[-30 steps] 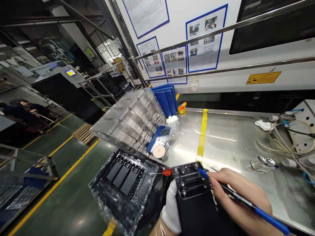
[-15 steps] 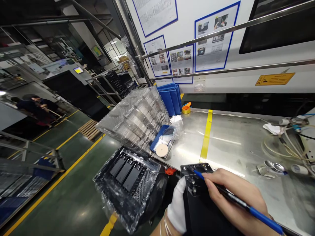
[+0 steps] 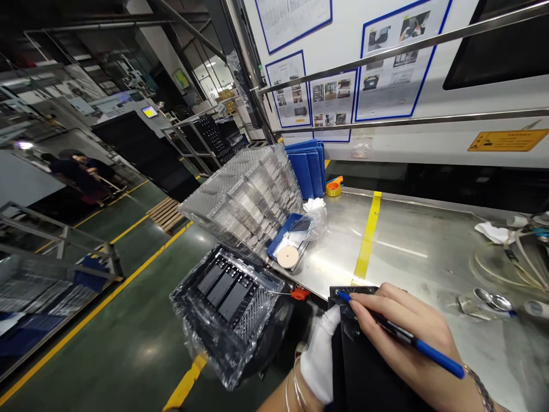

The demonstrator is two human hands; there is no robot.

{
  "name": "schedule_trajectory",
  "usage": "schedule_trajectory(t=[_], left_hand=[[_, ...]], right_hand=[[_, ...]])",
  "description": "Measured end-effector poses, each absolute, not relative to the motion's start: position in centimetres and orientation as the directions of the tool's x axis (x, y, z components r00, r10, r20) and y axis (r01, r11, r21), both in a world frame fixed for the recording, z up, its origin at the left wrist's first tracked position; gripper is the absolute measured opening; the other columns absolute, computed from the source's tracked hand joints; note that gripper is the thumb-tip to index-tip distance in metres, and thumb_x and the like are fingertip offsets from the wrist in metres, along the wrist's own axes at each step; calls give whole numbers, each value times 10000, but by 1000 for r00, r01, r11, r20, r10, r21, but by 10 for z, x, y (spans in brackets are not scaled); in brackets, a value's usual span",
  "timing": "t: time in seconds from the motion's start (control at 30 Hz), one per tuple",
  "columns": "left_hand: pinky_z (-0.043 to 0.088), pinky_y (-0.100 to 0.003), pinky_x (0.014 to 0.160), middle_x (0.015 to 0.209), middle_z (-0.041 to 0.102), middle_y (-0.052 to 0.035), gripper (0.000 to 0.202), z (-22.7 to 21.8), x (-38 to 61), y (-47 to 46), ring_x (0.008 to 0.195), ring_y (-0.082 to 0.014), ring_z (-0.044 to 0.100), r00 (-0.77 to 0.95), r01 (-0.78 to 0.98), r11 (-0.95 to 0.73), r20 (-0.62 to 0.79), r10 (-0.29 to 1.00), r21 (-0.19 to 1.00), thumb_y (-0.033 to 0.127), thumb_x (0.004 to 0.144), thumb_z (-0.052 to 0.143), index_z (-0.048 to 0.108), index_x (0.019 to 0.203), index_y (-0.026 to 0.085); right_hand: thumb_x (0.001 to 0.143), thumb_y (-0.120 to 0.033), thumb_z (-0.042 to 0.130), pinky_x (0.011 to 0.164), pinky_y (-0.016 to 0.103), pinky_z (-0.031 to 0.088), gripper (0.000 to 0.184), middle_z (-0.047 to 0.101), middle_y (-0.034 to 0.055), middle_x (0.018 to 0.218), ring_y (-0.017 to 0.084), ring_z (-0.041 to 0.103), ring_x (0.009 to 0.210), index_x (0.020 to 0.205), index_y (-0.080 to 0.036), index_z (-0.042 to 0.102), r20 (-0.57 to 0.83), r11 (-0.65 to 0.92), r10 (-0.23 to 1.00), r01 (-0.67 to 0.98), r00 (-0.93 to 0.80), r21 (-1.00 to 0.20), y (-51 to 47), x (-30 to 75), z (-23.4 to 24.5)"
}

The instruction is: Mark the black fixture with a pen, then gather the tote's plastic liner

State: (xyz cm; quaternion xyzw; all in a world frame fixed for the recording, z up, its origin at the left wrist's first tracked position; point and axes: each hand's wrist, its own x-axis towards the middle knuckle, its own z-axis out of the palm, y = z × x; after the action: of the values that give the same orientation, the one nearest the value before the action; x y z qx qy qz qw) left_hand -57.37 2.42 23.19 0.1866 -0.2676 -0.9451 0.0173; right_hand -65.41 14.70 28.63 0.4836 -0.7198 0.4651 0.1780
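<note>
My left hand (image 3: 319, 357), in a white glove, grips the left side of a black rectangular part (image 3: 364, 366) held at the steel table's near edge. My right hand (image 3: 407, 343) is bare and pinches a blue and black pen-like tool (image 3: 403, 337). Its blue tip rests on the part's top end, near small round fittings. The part's lower body runs out of the frame's bottom edge.
A clear tray (image 3: 223, 309) with three black parts sits left of my hands, beyond the steel table (image 3: 407, 252). A stack of clear trays (image 3: 244, 200), a blue tray with a round disc (image 3: 288, 256), blue bins (image 3: 309, 166), tape (image 3: 333, 187) and hoses (image 3: 510, 257) lie around. A person (image 3: 81, 171) works far left.
The view has swung left and down, so the black part sits lower and less of its top shows. The tool tip has stayed on the part's top end.
</note>
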Motion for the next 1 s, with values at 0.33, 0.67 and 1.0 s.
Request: schedule_trajectory(t=[0.33, 0.67, 1.0], left_hand=[[405, -386, 1282, 916, 834, -80, 414, 238, -572, 23, 1368, -330, 623, -885, -143, -878, -456, -93, 457, 538, 604, 975, 856, 797, 192], [461, -425, 1206, 973, 830, -120, 634, 200, -567, 18, 1232, -361, 690, -924, -181, -929, -380, 49, 322, 622, 591, 958, 861, 957, 113], [451, -416, 1185, 995, 820, -89, 382, 213, -569, 19, 1264, -316, 670, -949, -212, -948, -282, 142, 236, 498, 782, 844, 832, 992, 179]], right_hand=[[1014, -159, 666, 592, 199, 506, 97, 654, -26, 760, 61, 626, 646, 1054, -218, 731, 708, 90, -530, -861, -467, -501, 151, -649, 285], [988, -87, 652, 604, 165, 526, 180, 657, -5, 773, 58, 631, 670, 1137, -168, 712, 736, 30, -519, -870, -434, -492, 165, -634, 274], [985, -99, 644, 564, 175, 501, 170, 628, -17, 729, 67, 603, 627, 1122, -188, 692, 724, 8, -566, -882, -393, -472, 166, -629, 270]])
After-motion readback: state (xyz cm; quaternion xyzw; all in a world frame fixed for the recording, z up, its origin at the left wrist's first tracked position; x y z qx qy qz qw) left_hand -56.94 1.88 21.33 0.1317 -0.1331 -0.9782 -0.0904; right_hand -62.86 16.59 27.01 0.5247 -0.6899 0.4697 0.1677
